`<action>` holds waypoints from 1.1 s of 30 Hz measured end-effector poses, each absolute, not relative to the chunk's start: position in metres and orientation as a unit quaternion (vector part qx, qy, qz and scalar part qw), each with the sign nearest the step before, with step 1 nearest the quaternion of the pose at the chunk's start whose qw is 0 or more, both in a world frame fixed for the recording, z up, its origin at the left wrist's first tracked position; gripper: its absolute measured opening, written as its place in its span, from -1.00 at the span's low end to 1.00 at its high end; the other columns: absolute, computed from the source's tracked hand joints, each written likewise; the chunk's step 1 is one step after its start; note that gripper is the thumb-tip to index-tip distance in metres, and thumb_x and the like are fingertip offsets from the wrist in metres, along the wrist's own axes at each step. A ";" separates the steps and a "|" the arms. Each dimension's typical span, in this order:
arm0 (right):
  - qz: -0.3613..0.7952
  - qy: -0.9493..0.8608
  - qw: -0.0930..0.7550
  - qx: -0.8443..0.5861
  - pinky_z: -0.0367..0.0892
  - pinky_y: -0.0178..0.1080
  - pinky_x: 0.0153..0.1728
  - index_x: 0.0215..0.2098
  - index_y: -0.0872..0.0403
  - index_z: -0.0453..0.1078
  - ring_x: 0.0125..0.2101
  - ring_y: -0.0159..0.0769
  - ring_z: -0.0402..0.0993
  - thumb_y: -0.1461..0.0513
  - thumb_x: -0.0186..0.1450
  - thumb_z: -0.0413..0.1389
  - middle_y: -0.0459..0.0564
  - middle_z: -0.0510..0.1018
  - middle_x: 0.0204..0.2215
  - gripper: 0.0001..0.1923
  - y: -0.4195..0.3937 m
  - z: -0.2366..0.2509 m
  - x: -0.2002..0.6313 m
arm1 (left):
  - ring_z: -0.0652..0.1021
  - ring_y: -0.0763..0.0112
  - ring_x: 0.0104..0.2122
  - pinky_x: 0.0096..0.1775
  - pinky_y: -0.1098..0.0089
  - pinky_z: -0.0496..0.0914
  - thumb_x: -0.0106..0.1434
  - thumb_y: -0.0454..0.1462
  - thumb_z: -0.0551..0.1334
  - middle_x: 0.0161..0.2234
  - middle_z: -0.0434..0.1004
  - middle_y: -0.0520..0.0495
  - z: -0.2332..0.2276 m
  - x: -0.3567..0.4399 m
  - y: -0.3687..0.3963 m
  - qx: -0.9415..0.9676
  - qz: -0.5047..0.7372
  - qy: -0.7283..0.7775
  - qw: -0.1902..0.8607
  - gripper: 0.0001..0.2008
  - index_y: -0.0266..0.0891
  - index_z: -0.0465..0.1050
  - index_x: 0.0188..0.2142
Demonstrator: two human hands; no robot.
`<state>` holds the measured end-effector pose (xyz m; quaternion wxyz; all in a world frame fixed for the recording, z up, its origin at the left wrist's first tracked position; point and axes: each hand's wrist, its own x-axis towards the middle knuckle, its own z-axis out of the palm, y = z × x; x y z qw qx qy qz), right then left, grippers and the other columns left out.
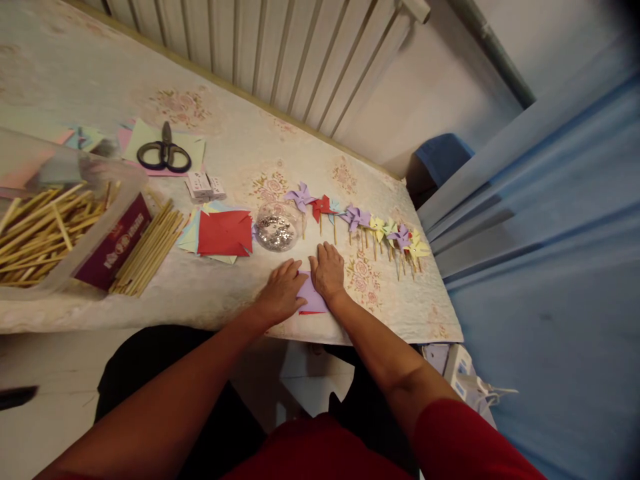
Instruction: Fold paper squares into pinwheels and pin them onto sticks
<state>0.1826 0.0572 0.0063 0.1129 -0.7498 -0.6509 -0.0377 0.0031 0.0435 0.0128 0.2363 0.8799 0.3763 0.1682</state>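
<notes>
Near the table's front edge lies a purple paper square (311,295), with a thin strip of red paper showing beneath its lower edge. My left hand (283,291) lies on the purple paper's left side, fingers stretched out. Across its upper right part rests my right hand (327,272), its fingers flat and pointing away from me. Just beyond my hands stands a clear round dish (277,230) of small shiny metal pieces. To the left of the dish is a stack of cut paper squares, a red one (225,233) on top with slits at its corners.
Finished paper pinwheels (356,218) on sticks lie in a row at the right. At the left are a plastic bin (60,287) of sticks, a stick bundle (147,250), scissors (165,155) on paper, and small boxes (205,186). A blue curtain (545,300) hangs beyond the table's right end.
</notes>
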 end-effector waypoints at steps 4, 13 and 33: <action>-0.046 -0.655 0.118 -0.745 0.02 0.06 0.30 0.31 0.18 0.26 0.35 0.04 0.13 0.12 0.51 -0.06 0.27 0.29 0.35 -0.51 0.064 0.004 0.188 | 0.16 -0.12 0.39 0.34 -0.06 0.11 0.16 -0.26 0.38 0.36 0.22 -0.36 0.009 0.003 0.044 0.878 0.175 0.375 0.242 -0.46 -0.26 0.44 0.15; -0.069 -0.662 0.115 -0.737 0.15 -0.02 0.12 0.16 0.14 0.35 0.18 0.01 0.26 0.14 0.52 -0.09 0.22 0.43 0.21 -0.62 0.078 0.013 0.196 | 0.16 -0.13 0.39 0.34 -0.05 0.10 0.17 -0.25 0.39 0.36 0.20 -0.39 0.011 0.002 0.043 0.880 0.169 0.374 0.238 -0.43 -0.30 0.42 0.18; -0.040 -0.673 0.233 -0.701 0.15 0.03 0.29 0.22 0.19 0.36 0.27 -0.08 0.27 0.18 0.52 -0.21 0.24 0.44 0.22 -0.52 0.054 0.026 0.193 | 0.17 -0.15 0.38 0.31 -0.09 0.13 0.16 -0.25 0.39 0.36 0.22 -0.36 0.015 0.005 0.045 0.875 0.160 0.382 0.250 -0.47 -0.26 0.44 0.14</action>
